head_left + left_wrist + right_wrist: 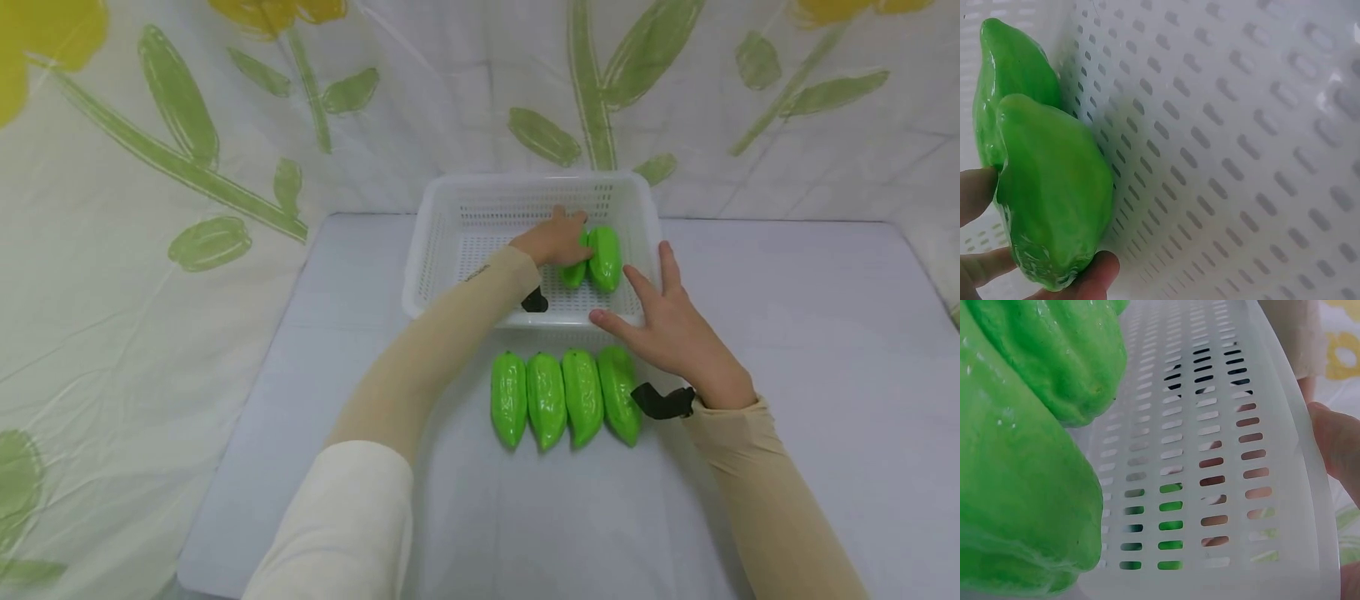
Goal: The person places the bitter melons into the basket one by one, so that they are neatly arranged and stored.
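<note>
Inside a white perforated plastic basket [450, 179] lie two glossy green, ridged, pointed fruits at its right side. My left hand [555, 240] reaches in and grips the left one [574, 276], partly covering it. In the left wrist view, thumb and fingertips [1105, 267] curl round the nearer green fruit [1054, 194]. Beside it is the second green fruit [604, 260]. My right hand [670, 327] is at the basket's front right corner with fingers spread. Its fingers appear close to the rim [1294, 412] in the right wrist view; contact is unclear.
A row of several more green fruits [546, 400] lies side by side on the white-covered table [787, 400], just in front of the basket. Behind the table hangs a floral cloth [420, 100]. A black wrist mount [663, 402] sits at the right cuff.
</note>
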